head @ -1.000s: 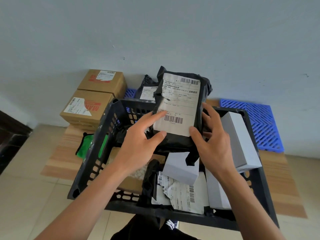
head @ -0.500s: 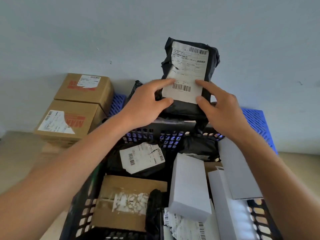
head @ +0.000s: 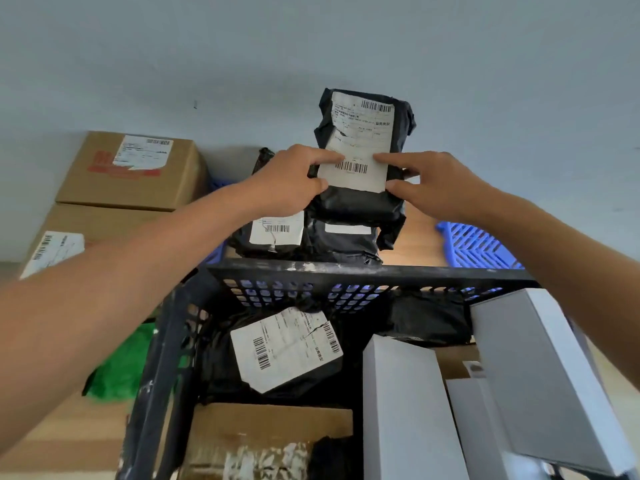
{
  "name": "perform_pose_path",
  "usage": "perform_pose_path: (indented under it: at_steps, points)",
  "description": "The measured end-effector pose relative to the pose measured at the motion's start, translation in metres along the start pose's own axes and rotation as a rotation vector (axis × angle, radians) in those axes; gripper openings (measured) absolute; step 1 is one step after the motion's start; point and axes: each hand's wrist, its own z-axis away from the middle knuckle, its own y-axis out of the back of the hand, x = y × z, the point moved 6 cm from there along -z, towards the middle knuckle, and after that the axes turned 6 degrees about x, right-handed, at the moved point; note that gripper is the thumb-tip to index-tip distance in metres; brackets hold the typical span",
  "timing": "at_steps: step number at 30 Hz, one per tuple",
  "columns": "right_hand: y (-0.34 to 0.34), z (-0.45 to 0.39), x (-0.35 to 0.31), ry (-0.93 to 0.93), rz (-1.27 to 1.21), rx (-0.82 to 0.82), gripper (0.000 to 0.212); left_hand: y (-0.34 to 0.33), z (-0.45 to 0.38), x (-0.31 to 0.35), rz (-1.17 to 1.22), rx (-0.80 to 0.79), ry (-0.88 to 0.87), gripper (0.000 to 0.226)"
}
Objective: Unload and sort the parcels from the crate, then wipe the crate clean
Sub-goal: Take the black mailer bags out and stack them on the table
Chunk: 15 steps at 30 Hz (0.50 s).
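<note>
Both your hands hold the black parcel (head: 360,202) by its lower part, beyond the far rim of the crate (head: 363,271). Your left hand (head: 291,181) pinches its left edge with thumb and fingers on the white label, and your right hand (head: 433,181) pinches the right edge in the same way; each grip is closed on the parcel. The parcel stands nearly upright against the pale wall (head: 311,46).

Directly under it lie two more black bags (head: 311,240), each with a white label, and the held parcel is just above them or touching them; I cannot tell which. To the left stand two brown cardboard boxes (head: 131,171), one behind the other, close to the bags. To the right a blue plastic pallet (head: 474,247) lies near the wall, and between it and the bags you see a bare strip of wooden board.

Inside the crate remain a black bag with a torn label (head: 287,348), a cardboard box (head: 266,431) and several white boxes (head: 408,410), one leaning on the right rim. A green bag (head: 121,368) lies outside the left wall of the crate, under your left forearm.
</note>
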Motion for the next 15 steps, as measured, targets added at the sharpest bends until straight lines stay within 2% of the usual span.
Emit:
perform_pose_path:
  at_steps: [7,11,15]
  points:
    - [-0.051,-0.039,0.04,-0.125,-0.148,-0.333,0.059,-0.042,-0.024,-0.036,-0.312,-0.303,-0.009,0.061]
    - [-0.067,-0.052,0.056,-0.169,-0.142,-0.378,0.056,-0.065,-0.034,-0.054,-0.42,-0.464,0.017,0.074]
    - [-0.084,-0.062,0.067,-0.191,-0.128,-0.418,0.058,-0.081,-0.039,-0.064,-0.42,-0.524,0.058,0.079]
